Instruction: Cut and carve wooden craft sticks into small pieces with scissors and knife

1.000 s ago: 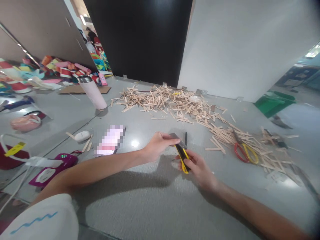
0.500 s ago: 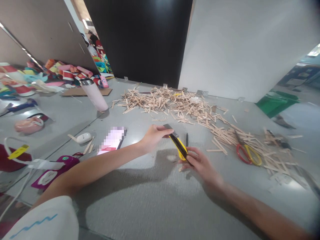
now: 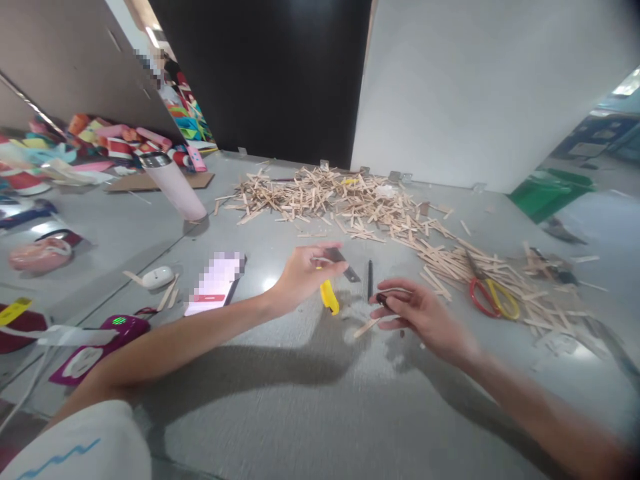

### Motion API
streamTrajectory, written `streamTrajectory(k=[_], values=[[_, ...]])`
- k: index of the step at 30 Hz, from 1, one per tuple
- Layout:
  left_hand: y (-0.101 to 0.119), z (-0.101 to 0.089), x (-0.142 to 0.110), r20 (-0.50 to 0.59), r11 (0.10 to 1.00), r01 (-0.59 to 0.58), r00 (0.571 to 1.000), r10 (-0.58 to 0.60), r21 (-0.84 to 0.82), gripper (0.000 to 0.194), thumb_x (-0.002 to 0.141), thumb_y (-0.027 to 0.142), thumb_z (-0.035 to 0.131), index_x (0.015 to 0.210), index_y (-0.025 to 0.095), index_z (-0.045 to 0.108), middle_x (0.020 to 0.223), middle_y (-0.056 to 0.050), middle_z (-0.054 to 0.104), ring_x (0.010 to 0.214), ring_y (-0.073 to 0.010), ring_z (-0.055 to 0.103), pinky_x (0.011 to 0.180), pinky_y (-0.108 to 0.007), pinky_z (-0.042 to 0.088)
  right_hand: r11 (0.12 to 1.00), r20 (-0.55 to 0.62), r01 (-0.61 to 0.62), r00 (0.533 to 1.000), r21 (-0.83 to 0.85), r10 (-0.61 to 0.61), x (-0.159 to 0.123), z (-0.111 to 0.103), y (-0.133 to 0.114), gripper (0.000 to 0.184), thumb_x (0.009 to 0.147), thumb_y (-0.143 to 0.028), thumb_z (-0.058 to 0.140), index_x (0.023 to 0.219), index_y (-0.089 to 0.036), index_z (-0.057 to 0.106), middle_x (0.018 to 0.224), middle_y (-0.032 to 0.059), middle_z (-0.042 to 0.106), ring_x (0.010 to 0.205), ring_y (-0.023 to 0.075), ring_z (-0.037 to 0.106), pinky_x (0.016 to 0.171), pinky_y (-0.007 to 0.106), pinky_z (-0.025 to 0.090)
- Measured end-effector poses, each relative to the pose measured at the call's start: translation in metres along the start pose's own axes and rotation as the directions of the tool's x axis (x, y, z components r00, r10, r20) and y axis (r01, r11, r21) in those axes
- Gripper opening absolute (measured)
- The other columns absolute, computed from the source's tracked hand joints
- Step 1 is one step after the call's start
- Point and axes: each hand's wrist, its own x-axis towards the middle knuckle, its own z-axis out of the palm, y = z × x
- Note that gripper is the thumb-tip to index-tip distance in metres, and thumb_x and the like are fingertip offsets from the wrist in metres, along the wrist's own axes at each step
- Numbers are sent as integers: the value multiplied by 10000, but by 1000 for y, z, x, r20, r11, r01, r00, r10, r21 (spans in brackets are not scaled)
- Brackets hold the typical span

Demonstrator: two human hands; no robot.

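Observation:
My left hand (image 3: 305, 277) pinches a grey utility knife blade (image 3: 349, 267) with a hole at its end. Below that hand, a yellow utility knife handle (image 3: 329, 297) shows, its upper end hidden by the fingers; I cannot tell if it is gripped or lies on the table. To the right, my right hand (image 3: 417, 313) has its thumb and fingers closed around a small dark knife part (image 3: 383, 300), mostly covered. A thin black pen-like stick (image 3: 371, 280) lies between the hands. One wooden strip (image 3: 367, 327) is beside my right fingertips.
Many wooden strips (image 3: 300, 200) are heaped at the back and spread right. Scissors (image 3: 493, 298) with red and yellow handles lie among them. On the left are a phone (image 3: 215, 283), a white earbud case (image 3: 158, 277), a pink bottle (image 3: 175, 187) and a purple device (image 3: 100, 347).
My hands have moved apart. The knife, earlier held between both hands, is separated: blade and yellow handle by my left hand, a dark part in my right. The view has shifted slightly.

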Motion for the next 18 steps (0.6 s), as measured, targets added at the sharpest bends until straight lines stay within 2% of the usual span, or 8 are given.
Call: streamTrajectory(k=[3, 5, 9, 15, 18], values=[[13, 7, -19, 136, 983, 104, 987, -84, -148, 274, 821, 475, 896, 851, 207, 848, 1417, -89, 741, 1143, -270, 707, 933, -377, 534, 1000, -16, 11, 1000, 14, -10, -9, 8, -7, 452, 837, -555, 936, 1110, -246, 751, 1095, 97, 838, 871, 288, 859, 707, 383, 699], [17, 11, -28, 175, 972, 161, 976, -131, -170, 281, 811, 476, 906, 895, 211, 861, 1328, -84, 771, 1072, -245, 704, 852, -346, 522, 999, -12, 36, 999, 33, -35, -16, 15, -8, 446, 812, -514, 969, 1104, -255, 753, 1061, 89, 852, 886, 295, 864, 771, 407, 707], [20, 16, -38, 174, 966, 191, 971, -161, -172, 295, 818, 492, 902, 919, 217, 862, 1212, -70, 785, 964, -213, 679, 766, -316, 487, 996, 8, 39, 999, 83, -40, -24, 27, -4, 450, 784, -476, 1001, 1099, -254, 768, 1031, 102, 874, 947, 304, 867, 900, 447, 699], [16, 19, -41, 205, 969, 135, 974, -93, -205, 321, 836, 502, 902, 893, 195, 825, 947, -40, 759, 845, -175, 635, 767, -310, 470, 994, 5, 45, 999, 96, -46, -29, 37, -4, 412, 792, -478, 999, 1050, -254, 769, 1035, 104, 877, 1000, 300, 862, 864, 392, 688], [15, 19, -41, 191, 968, 154, 975, -117, -196, 332, 840, 499, 897, 932, 190, 817, 871, -22, 721, 806, -164, 615, 735, -302, 453, 994, 23, 33, 999, 107, -36, -30, 40, -6, 399, 795, -456, 1000, 1039, -251, 760, 1049, 100, 878, 1013, 293, 862, 872, 377, 685]])
